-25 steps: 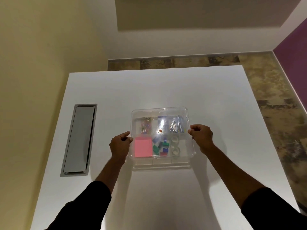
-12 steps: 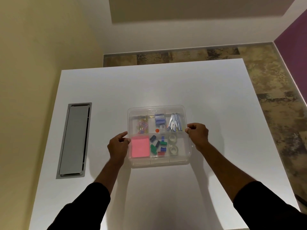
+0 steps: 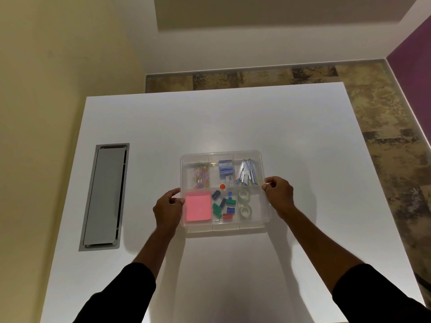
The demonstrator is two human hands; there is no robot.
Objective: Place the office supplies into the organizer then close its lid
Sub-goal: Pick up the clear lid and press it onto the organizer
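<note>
Mid-desk (image 3: pixel 233 117), the clear organizer (image 3: pixel 225 227) sits filled. The left hand (image 3: pixel 168 207) and right hand (image 3: pixel 278 194) pinch its lid's side edges with their fingers (image 3: pixel 265 186), apparently to seat it squarely.

Organizer sitting mid-table between two hands

The organizer (image 3: pixel 224 191) is lying at the centre of the table (image 3: pixel 256 122), with the left hand (image 3: pixel 168 207) touching its 9 o'clock side and the right hand (image 3: pixel 278 194) touching its 3 o'clock side. A floor-box cover (image 3: pixel 104 197) is lying in the tabletop well out at 9 o'clock.
</note>
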